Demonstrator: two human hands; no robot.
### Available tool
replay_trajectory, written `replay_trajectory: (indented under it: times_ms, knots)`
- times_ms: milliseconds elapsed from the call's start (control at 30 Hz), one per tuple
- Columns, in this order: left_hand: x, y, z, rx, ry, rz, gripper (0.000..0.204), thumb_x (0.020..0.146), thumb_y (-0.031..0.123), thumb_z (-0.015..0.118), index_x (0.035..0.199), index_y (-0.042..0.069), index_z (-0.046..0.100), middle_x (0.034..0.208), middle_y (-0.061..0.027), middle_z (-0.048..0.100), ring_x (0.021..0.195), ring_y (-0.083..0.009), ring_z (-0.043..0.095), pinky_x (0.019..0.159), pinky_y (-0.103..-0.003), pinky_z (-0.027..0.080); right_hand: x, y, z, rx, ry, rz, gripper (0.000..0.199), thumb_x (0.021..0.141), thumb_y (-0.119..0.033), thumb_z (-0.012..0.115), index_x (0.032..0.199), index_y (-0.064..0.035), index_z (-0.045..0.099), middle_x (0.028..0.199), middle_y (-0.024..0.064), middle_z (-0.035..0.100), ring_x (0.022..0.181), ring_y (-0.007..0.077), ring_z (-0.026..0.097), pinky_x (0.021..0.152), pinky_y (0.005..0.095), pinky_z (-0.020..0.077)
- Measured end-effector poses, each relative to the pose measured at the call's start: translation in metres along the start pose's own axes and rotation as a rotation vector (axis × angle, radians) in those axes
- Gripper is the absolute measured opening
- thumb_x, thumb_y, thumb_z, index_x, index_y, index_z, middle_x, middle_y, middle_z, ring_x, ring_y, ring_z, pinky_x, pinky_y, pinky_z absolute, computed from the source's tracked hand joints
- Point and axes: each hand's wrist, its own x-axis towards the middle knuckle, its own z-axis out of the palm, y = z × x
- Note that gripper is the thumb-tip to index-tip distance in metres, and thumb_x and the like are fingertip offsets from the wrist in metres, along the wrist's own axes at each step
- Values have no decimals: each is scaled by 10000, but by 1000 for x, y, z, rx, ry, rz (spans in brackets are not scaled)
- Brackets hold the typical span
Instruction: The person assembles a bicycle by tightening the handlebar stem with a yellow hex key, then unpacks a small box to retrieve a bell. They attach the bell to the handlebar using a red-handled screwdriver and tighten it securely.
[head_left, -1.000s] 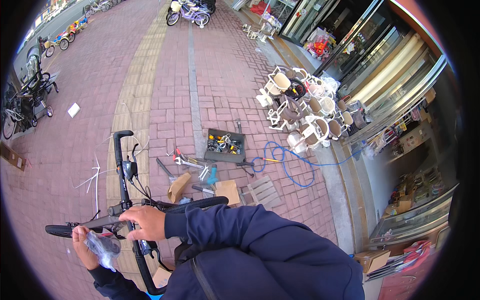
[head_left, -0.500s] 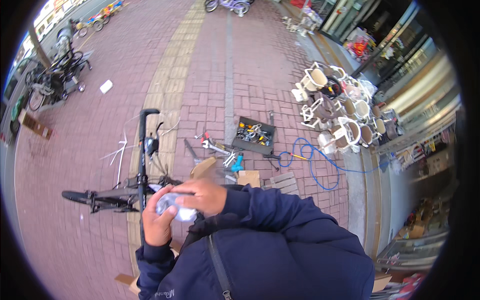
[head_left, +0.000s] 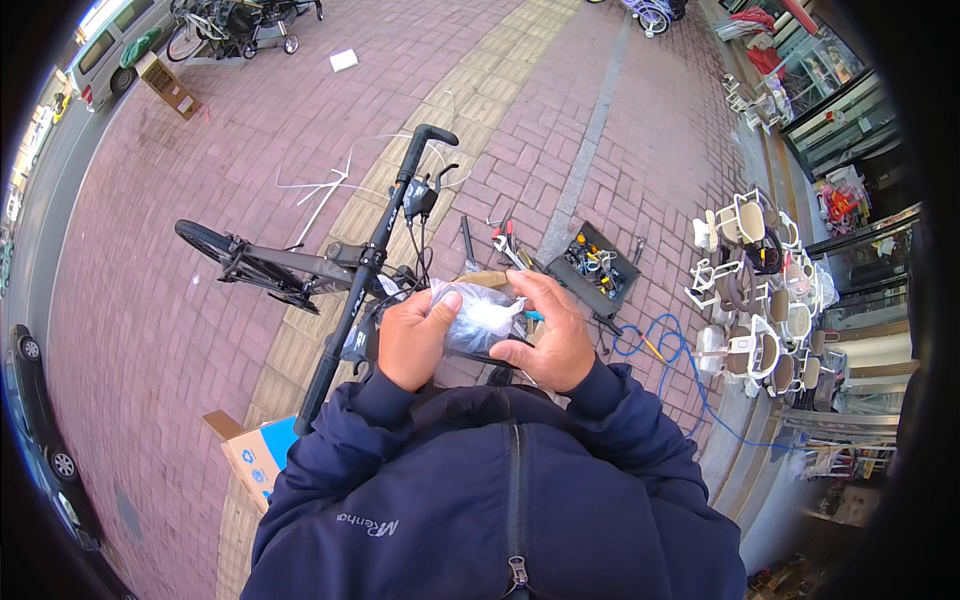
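Between my two hands, above the bicycle's near side, is a crumpled clear plastic bag [head_left: 478, 318]; what is inside cannot be made out. My left hand [head_left: 412, 342] grips the bag's left side, its thumb pressed on top. At the right edge my right hand [head_left: 558, 335] curls round the bag, thumb and index finger on either side of a bunched corner. Just left of my hands is a black bicycle [head_left: 300, 262]. Its straight handlebar [head_left: 372, 255] runs close past my left hand, with brake lever and cables showing.
An open toolbox [head_left: 628, 283] full of tools lies beyond my right hand, with loose wrenches [head_left: 508, 240] beside it. A blue hose [head_left: 690, 372] coils on the paving. Several child bike seats [head_left: 750, 345] are heaped at right. A cardboard box [head_left: 255, 455] sits at lower left.
My view has swung, so the bicycle and tools sit farther right. My right hand has moved from over the bag to its right side, exposing more of the bag.
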Motion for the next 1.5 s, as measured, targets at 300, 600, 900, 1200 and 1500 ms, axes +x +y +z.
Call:
replay_trajectory:
  times_ms: [300, 600, 900, 1200, 1500]
  knots:
    - [-6, -1, -1, 301, 53, 206, 384, 980, 290, 687, 1187, -33, 668, 988, -101, 734, 919, -182, 676, 858, -323, 527, 6, 0, 7, 609, -89, 435, 258, 961, -236, 745, 1002, 18, 716, 856, 4, 710, 780, 62, 598, 703, 250, 503]
    - [-4, 23, -16, 579, -390, 321, 236, 841, 166, 783, 1026, 31, 726, 908, -122, 702, 852, -284, 662, 806, -357, 517, 5, -5, 16, 416, -122, 348, 264, 981, -242, 711, 951, 20, 722, 777, 44, 675, 722, 83, 576, 663, 268, 486]
    - [-17, 16, -12, 322, -209, 133, 200, 852, 175, 741, 955, 4, 729, 863, -167, 681, 796, -310, 656, 722, -391, 513, 13, -31, 6, -30, 11, -33, 211, 821, -129, 822, 974, -24, 721, 883, 105, 698, 739, 229, 676, 682, 338, 549]
    - [-20, 15, -10, 377, -252, 331, 120, 854, 110, 705, 853, -5, 671, 775, -154, 615, 756, -330, 598, 686, -418, 485, 5, -27, 29, -245, -25, -187, 171, 757, -3, 723, 913, -49, 670, 818, 120, 654, 734, 334, 665, 650, 417, 553]
    - [-18, 8, -7, 372, -167, 498, 140, 842, 54, 679, 754, -13, 592, 721, -157, 552, 711, -350, 560, 648, -430, 454, 5, -40, 11, 33, -172, 73, 131, 771, -22, 718, 897, -26, 686, 794, 111, 680, 709, 279, 700, 627, 346, 546]
